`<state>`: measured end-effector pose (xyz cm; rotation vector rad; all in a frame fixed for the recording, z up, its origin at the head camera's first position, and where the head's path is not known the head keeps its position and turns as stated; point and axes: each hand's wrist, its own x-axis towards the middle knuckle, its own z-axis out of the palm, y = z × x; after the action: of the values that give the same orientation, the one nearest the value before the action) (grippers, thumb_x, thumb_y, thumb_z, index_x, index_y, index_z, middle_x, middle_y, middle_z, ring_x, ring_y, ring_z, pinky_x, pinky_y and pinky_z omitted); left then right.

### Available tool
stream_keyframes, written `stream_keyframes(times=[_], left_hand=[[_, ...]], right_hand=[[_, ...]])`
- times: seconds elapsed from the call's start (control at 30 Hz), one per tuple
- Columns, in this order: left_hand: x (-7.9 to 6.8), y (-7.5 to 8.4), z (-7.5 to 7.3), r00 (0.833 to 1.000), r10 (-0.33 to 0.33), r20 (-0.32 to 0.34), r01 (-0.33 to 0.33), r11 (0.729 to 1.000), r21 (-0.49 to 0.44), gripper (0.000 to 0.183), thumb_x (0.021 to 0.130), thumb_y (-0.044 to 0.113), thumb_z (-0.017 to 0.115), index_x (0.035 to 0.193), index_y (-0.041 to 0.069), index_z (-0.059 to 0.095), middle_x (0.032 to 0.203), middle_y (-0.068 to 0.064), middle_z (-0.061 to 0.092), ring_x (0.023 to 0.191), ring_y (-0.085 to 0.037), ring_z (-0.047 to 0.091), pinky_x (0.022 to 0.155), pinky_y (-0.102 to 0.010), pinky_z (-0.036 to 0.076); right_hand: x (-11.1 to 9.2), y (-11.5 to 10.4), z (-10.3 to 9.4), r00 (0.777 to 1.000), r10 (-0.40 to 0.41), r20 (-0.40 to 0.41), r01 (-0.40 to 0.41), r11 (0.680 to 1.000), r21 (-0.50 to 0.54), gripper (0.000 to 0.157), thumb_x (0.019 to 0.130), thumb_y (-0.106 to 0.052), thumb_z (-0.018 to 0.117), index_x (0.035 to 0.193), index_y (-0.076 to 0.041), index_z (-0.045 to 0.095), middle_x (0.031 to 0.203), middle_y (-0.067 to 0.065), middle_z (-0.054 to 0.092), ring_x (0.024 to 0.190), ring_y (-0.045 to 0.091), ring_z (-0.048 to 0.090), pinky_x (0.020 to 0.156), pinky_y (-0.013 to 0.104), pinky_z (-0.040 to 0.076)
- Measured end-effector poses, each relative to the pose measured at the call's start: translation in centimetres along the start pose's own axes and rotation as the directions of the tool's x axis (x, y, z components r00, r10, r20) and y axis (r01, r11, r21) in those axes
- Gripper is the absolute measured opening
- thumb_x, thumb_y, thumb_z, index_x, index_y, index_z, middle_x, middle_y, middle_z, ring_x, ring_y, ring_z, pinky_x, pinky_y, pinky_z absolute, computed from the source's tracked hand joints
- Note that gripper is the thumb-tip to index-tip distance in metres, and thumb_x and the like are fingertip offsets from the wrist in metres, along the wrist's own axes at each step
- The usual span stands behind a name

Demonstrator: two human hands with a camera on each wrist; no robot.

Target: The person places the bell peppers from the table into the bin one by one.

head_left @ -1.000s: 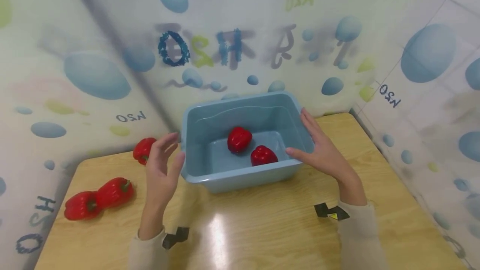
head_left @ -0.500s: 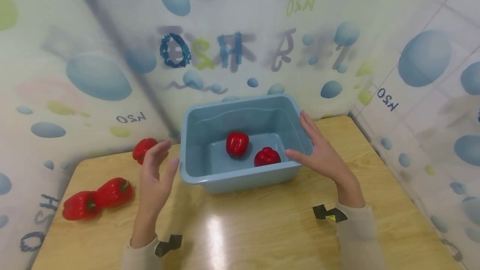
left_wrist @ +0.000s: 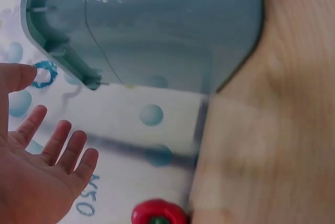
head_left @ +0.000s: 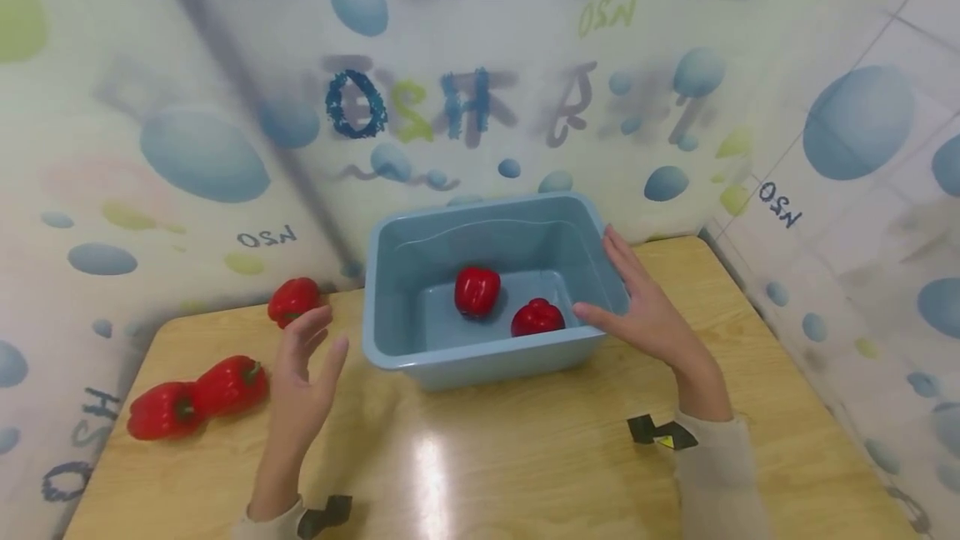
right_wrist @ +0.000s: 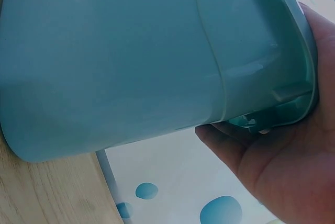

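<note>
A blue plastic tub (head_left: 487, 359) sits on the table with two red bell peppers, one in the middle (head_left: 477, 291) and one near the front right (head_left: 537, 318). My right hand (head_left: 648, 315) holds the tub's right rim, thumb over the front right part and fingers along the outer side. Its palm and fingers (right_wrist: 225, 148) meet the rim in the right wrist view. Left of the tub, my left hand (head_left: 300, 390) is apart from it, fingers loosely bent and holding nothing. A third bell pepper (head_left: 294, 301) lies just behind the left hand.
Two more bell peppers (head_left: 161, 411) (head_left: 231, 386) lie touching at the table's left. The wooden table (head_left: 510, 457) meets a patterned wall (head_left: 510, 90) behind the tub, and another wall stands at the right.
My left hand has moved away from the tub, to the left and toward me. The right hand stays at the rim. The peppers in the tub have shifted slightly.
</note>
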<state>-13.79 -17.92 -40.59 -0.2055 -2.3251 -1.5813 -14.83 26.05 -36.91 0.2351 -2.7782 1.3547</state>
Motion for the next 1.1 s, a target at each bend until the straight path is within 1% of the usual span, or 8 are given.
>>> stream_keyframes(times=[0.1,0.23,0.33,0.57,0.77,0.87,1.0,1.1], left_hand=[[-0.7,-0.6,-0.6,1.0,0.005,-0.018,-0.005,1.0,0.006,0.051,0.094,0.002,0.065,0.142,0.011,0.051,0.14,0.008,0.057,0.132,-0.009,0.054,0.108,-0.009,0.043],[-1.8,-1.7,-1.5,0.998,0.033,-0.061,-0.033,0.999,0.003,0.049,0.092,-0.005,0.063,0.14,0.001,0.051,0.134,0.01,0.058,0.128,-0.004,0.055,0.108,-0.01,0.044],[-2.7,-2.6,-1.9,0.994,0.01,-0.108,-0.012,1.0,-0.019,0.046,0.092,-0.009,0.061,0.137,-0.006,0.05,0.131,0.009,0.058,0.125,-0.004,0.057,0.107,-0.011,0.045],[-4.9,-3.9,-2.9,0.965,-0.154,-0.211,0.157,0.988,-0.005,0.045,0.096,0.0,0.061,0.14,0.002,0.05,0.132,0.01,0.058,0.122,-0.005,0.058,0.099,-0.005,0.046],[-5.8,-4.8,-3.9,0.934,-0.233,-0.271,0.235,0.972,-0.025,0.046,0.095,0.001,0.063,0.139,0.005,0.052,0.131,0.006,0.06,0.121,-0.006,0.058,0.096,-0.005,0.047],[-6.2,-5.2,-4.5,0.922,-0.244,-0.301,0.259,0.966,0.011,0.045,0.095,0.003,0.064,0.139,0.009,0.052,0.13,0.006,0.06,0.12,-0.006,0.056,0.095,-0.003,0.046],[-6.6,-5.7,-5.2,0.911,-0.219,-0.35,0.262,0.962,0.079,0.046,0.094,0.005,0.066,0.138,0.01,0.053,0.129,0.007,0.059,0.117,-0.002,0.057,0.095,-0.003,0.045],[-6.9,-6.1,-5.6,0.895,-0.205,-0.397,0.259,0.962,0.086,0.047,0.092,0.004,0.068,0.137,0.009,0.055,0.125,0.01,0.059,0.114,0.0,0.057,0.094,-0.003,0.046]], right_hand=[[-0.1,0.0,-0.1,1.0,-0.005,0.012,0.004,1.0,0.003,0.101,0.086,-0.043,0.074,0.163,-0.031,0.009,0.172,-0.01,0.002,0.159,0.034,0.01,0.113,0.077,0.028],[-0.1,-0.1,-0.1,1.0,-0.008,0.018,0.008,1.0,0.012,0.101,0.087,-0.043,0.074,0.163,-0.03,0.01,0.172,-0.009,0.002,0.16,0.034,0.009,0.113,0.077,0.027],[-0.1,-0.1,-0.1,1.0,-0.009,0.016,0.008,1.0,0.016,0.1,0.087,-0.042,0.074,0.163,-0.03,0.01,0.172,-0.01,0.002,0.16,0.033,0.009,0.114,0.077,0.026],[-0.1,0.0,-0.1,1.0,-0.007,0.018,0.007,1.0,0.007,0.101,0.087,-0.043,0.074,0.163,-0.03,0.009,0.172,-0.01,0.002,0.16,0.033,0.009,0.114,0.077,0.025],[-0.1,-0.1,-0.2,1.0,-0.012,0.023,0.012,1.0,0.012,0.101,0.087,-0.042,0.074,0.163,-0.03,0.009,0.173,-0.007,0.002,0.159,0.035,0.009,0.113,0.077,0.027],[0.0,-0.1,-0.1,1.0,-0.011,0.024,0.011,1.0,0.016,0.101,0.087,-0.042,0.074,0.163,-0.031,0.009,0.173,-0.007,0.002,0.159,0.035,0.01,0.113,0.077,0.028],[0.0,-0.1,-0.1,1.0,-0.008,0.022,0.008,1.0,0.018,0.101,0.087,-0.042,0.074,0.162,-0.032,0.008,0.172,-0.008,0.002,0.159,0.035,0.011,0.113,0.077,0.029],[0.0,-0.1,-0.2,1.0,-0.005,0.022,0.005,1.0,0.014,0.101,0.087,-0.043,0.074,0.162,-0.032,0.008,0.172,-0.008,0.002,0.159,0.035,0.011,0.112,0.077,0.028]])
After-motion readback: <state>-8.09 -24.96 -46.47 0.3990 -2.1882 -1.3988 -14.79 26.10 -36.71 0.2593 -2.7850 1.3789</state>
